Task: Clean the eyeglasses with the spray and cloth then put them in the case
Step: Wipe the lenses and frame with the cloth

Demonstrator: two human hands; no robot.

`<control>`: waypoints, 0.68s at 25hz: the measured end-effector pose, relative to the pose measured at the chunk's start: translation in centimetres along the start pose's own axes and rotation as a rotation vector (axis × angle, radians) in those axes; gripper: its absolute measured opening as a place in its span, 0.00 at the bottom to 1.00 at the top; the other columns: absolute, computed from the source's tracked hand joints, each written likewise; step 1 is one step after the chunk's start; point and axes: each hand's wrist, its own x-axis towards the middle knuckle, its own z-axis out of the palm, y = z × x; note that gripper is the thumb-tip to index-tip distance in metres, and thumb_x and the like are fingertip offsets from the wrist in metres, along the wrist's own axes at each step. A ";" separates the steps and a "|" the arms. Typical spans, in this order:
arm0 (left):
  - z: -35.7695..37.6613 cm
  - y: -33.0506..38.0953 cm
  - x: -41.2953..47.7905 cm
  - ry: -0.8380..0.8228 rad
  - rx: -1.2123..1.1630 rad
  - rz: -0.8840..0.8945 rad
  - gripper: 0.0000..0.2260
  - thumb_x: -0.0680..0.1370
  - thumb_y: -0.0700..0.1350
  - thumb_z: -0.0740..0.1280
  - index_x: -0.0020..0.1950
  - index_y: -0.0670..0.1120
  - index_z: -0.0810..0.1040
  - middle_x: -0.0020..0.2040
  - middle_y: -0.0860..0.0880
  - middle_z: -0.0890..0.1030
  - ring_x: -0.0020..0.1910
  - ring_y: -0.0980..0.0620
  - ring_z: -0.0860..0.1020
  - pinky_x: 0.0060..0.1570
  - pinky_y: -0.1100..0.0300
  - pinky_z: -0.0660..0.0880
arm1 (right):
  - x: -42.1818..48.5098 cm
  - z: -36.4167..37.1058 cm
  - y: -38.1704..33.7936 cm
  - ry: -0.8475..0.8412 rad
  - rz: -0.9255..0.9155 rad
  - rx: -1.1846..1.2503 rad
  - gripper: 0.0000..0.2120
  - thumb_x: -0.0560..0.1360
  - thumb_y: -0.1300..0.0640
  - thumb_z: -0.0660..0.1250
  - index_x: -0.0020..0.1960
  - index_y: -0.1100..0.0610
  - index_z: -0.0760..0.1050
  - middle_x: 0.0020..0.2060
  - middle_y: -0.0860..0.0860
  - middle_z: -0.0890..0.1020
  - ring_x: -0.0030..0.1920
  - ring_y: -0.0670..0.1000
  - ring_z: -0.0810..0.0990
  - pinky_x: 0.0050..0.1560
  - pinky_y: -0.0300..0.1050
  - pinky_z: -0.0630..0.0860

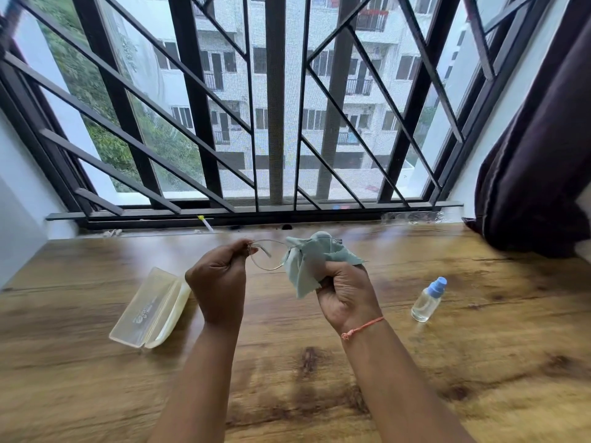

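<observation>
left hand (220,276) pinches the thin clear-rimmed round eyeglasses (268,254) by one end mid-frame so the right hand (347,294), clutching the pale blue-green cloth (315,257), can rub the other lens, open translucent case (150,310) waiting lower left on the wooden tabletop (287,362)

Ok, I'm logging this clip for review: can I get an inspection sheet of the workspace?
Surface: wooden table with dark knots.
Job's things: eyeglasses held above it; cloth over one lens; case lying open, left; spray bottle standing, right.
Clutter: small scraps at the far edge.
Hands: left hand pinches the eyeglasses; right hand grips the cloth.
Cables: nothing seen.
Surroundings: barred window, dark curtain at right.
</observation>
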 end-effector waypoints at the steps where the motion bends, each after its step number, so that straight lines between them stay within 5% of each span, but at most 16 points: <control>1: 0.0 0.0 -0.1 -0.005 -0.002 0.000 0.06 0.66 0.35 0.74 0.43 0.39 0.84 0.40 0.53 0.81 0.44 0.63 0.78 0.43 0.78 0.71 | -0.1 0.1 -0.1 0.008 0.008 0.014 0.15 0.63 0.79 0.63 0.32 0.62 0.80 0.30 0.57 0.82 0.31 0.53 0.82 0.33 0.42 0.80; 4: 0.1 0.2 -0.4 -0.016 -0.009 0.003 0.07 0.66 0.34 0.74 0.43 0.38 0.84 0.40 0.52 0.81 0.44 0.64 0.78 0.44 0.78 0.71 | -0.2 0.4 -0.2 0.014 0.027 0.080 0.04 0.66 0.68 0.69 0.41 0.64 0.77 0.37 0.64 0.83 0.35 0.57 0.83 0.37 0.47 0.82; 7: -0.1 0.2 -0.4 -0.017 -0.011 0.008 0.07 0.66 0.35 0.74 0.43 0.38 0.84 0.40 0.52 0.81 0.43 0.64 0.78 0.43 0.78 0.71 | 0.0 0.1 -0.4 0.057 0.040 0.134 0.06 0.69 0.60 0.69 0.42 0.62 0.76 0.34 0.59 0.83 0.32 0.55 0.83 0.33 0.46 0.81; 10: -0.3 0.1 -0.1 -0.011 -0.006 -0.019 0.07 0.66 0.35 0.74 0.43 0.38 0.84 0.40 0.52 0.81 0.44 0.64 0.78 0.42 0.78 0.71 | -0.2 -0.4 -0.8 0.049 0.043 0.121 0.01 0.68 0.65 0.68 0.40 0.62 0.76 0.27 0.57 0.82 0.29 0.53 0.83 0.29 0.44 0.80; 17: -0.6 -0.2 0.1 -0.018 -0.010 -0.074 0.07 0.66 0.37 0.75 0.43 0.39 0.84 0.40 0.51 0.82 0.41 0.60 0.80 0.41 0.76 0.72 | 0.6 -2.3 -2.1 0.190 -0.129 0.035 0.16 0.67 0.78 0.61 0.34 0.60 0.78 0.27 0.53 0.83 0.30 0.51 0.82 0.28 0.39 0.78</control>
